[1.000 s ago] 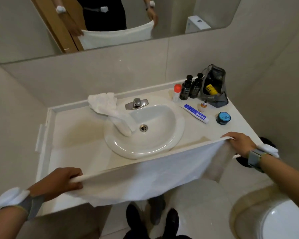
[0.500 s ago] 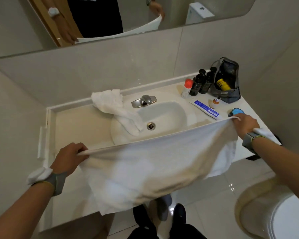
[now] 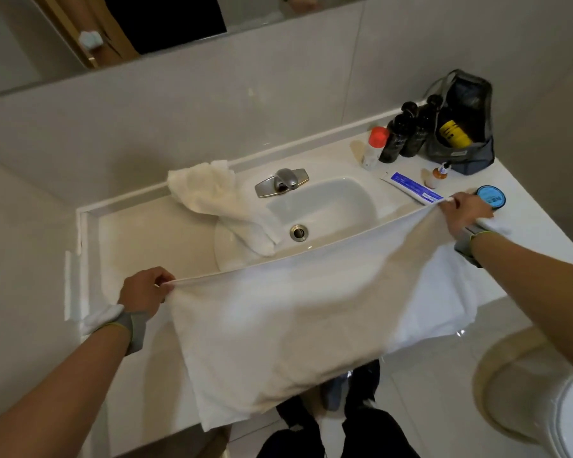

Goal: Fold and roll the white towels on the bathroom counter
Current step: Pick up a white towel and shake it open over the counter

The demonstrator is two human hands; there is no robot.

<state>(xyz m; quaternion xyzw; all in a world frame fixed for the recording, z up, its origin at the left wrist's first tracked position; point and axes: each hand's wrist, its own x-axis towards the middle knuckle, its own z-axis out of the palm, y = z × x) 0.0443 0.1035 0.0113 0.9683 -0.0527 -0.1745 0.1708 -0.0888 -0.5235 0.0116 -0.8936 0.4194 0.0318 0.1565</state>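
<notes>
A large white towel (image 3: 298,328) is stretched wide over the front of the sink and counter, its lower part hanging past the counter's front edge. My left hand (image 3: 143,292) pinches its left top corner above the counter (image 3: 146,239). My right hand (image 3: 465,213) pinches the right top corner beside the blue tin. A second white towel (image 3: 212,200) lies crumpled at the back left of the basin, one end draped into the sink (image 3: 328,206).
A faucet (image 3: 283,181) stands behind the basin. At the back right are a toothpaste tube (image 3: 411,188), a blue tin (image 3: 492,196), a red-capped bottle (image 3: 374,145), dark bottles (image 3: 401,133) and a grey toiletry bag (image 3: 460,127). A toilet (image 3: 540,401) is lower right.
Both hands carried the stretched towel forward, from in front of the counter's edge to over the sink. The crumpled towel has not moved.
</notes>
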